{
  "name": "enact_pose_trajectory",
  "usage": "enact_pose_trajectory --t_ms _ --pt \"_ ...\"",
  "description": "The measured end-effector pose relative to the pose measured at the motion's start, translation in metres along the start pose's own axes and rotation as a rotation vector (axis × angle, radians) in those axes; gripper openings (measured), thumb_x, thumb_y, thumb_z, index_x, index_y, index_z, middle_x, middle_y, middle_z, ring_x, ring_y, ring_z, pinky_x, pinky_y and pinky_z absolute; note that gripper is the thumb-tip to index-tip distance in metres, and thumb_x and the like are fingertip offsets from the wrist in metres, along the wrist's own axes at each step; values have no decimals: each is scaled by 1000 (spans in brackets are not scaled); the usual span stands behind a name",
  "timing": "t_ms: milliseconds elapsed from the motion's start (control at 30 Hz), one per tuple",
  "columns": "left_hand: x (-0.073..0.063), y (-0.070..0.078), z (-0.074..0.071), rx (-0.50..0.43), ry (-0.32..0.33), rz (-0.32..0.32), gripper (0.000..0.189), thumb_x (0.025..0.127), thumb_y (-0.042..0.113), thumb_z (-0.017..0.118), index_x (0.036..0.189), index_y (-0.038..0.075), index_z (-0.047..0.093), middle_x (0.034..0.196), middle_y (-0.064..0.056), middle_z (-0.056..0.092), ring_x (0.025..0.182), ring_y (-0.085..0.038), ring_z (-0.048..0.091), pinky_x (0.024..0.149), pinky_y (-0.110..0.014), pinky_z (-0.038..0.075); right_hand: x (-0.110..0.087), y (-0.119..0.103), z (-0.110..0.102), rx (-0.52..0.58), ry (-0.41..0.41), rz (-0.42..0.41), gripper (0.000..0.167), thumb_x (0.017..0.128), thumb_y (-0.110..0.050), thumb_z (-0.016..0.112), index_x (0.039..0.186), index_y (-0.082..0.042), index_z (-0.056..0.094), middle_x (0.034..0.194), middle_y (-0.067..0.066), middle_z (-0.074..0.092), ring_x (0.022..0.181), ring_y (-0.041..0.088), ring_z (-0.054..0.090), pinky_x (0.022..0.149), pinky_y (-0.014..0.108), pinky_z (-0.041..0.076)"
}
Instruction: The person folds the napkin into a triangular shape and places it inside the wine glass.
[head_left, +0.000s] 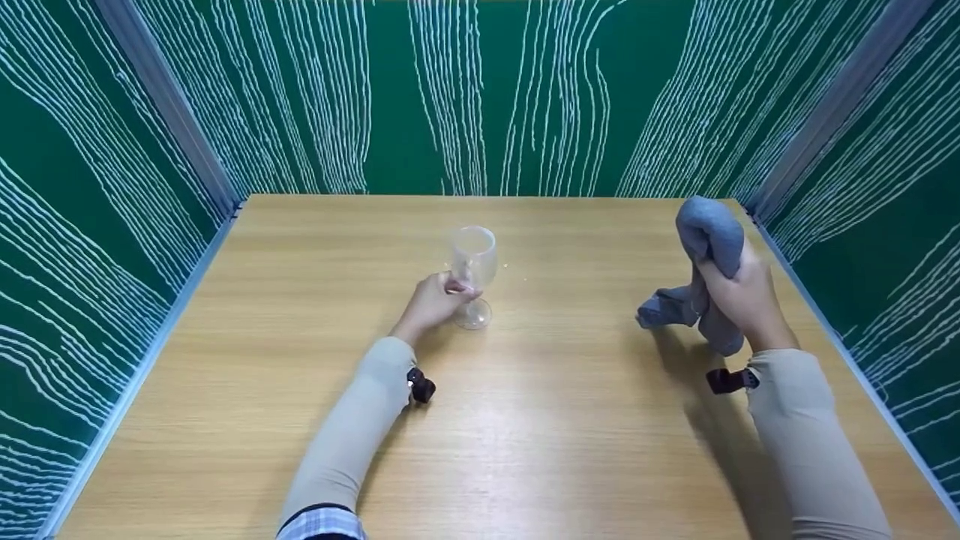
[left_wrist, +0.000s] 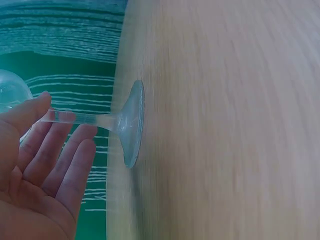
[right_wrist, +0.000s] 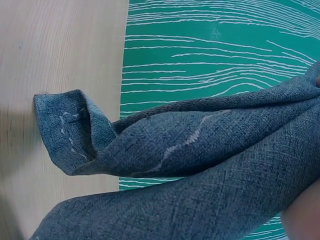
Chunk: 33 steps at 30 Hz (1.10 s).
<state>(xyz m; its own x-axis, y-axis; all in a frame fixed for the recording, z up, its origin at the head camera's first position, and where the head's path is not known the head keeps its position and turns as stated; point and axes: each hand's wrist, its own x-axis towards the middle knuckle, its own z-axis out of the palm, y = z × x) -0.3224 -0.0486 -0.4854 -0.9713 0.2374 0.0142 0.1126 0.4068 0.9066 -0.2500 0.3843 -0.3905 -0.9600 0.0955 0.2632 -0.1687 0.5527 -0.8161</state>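
Note:
Near the middle of the table, my left hand [head_left: 441,298] pinches the stem of a clear wine glass [head_left: 475,259] between thumb and fingers, just below the bowl. The glass stands upright, its round foot [left_wrist: 132,125] right at the tabletop in the left wrist view. Over on the right, my right hand [head_left: 742,289] grips a bunched blue-grey cloth [head_left: 711,225]. One part of the cloth loops up above the fist and the other parts hang below it. In the right wrist view the hanging folds [right_wrist: 165,140] show light stitching, and most of the hand is hidden by fabric.
The wooden table [head_left: 525,420] carries a few tiny pale specks [head_left: 505,265] just right of the glass. Green panels [head_left: 390,97] with white wavy lines enclose it at the back and both sides, joined by grey corner posts [head_left: 169,97]. Each wrist wears a small black camera [head_left: 421,386].

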Motion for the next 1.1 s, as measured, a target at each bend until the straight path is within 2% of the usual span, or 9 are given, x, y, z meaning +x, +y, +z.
enact_pose_trajectory --t_ms 167,367,467,600,867,1000,1100 --pt "0 4 9 8 -23 15 27 89 32 77 97 8 69 109 -6 71 104 -21 66 90 -34 53 0 0 2 15 -5 5 62 100 -43 59 155 -28 34 148 8 44 123 27 43 113 65 22" --pt "1 11 26 5 -54 31 24 89 30 78 96 9 70 103 -4 72 101 -19 66 87 -31 54 -2 0 2 18 -18 33 63 99 -44 59 154 -23 35 145 10 46 122 30 43 111 67 23" --pt "1 13 34 -1 -62 48 24 88 29 78 96 8 70 100 -3 73 99 -18 67 85 -30 54 -2 0 3 -2 -10 33 58 100 -42 58 148 -16 40 131 15 52 111 29 49 107 61 32" --pt "0 16 44 6 -60 69 25 88 28 78 98 6 71 100 -4 74 96 -18 69 84 -29 54 -2 -1 5 -25 -22 45 55 100 -40 57 141 -8 40 119 16 53 103 28 49 98 57 37" --pt "-3 21 56 35 -84 101 29 90 29 76 106 6 71 104 -5 74 97 -18 69 85 -28 54 -2 -2 7 -2 -58 40 58 100 -40 58 146 -11 37 131 15 49 113 31 45 106 61 33" --pt "-5 22 55 20 -104 115 33 90 29 76 112 6 68 104 -3 74 97 -17 69 85 -28 54 -1 -4 10 6 -79 24 65 99 -43 59 154 -20 33 142 12 46 120 33 44 110 66 27" --pt "-8 24 51 -21 -141 118 44 89 30 77 123 7 60 109 -4 71 101 -17 68 88 -30 54 -1 -5 11 6 -85 15 65 99 -43 60 156 -24 32 142 10 47 118 31 45 110 63 28"
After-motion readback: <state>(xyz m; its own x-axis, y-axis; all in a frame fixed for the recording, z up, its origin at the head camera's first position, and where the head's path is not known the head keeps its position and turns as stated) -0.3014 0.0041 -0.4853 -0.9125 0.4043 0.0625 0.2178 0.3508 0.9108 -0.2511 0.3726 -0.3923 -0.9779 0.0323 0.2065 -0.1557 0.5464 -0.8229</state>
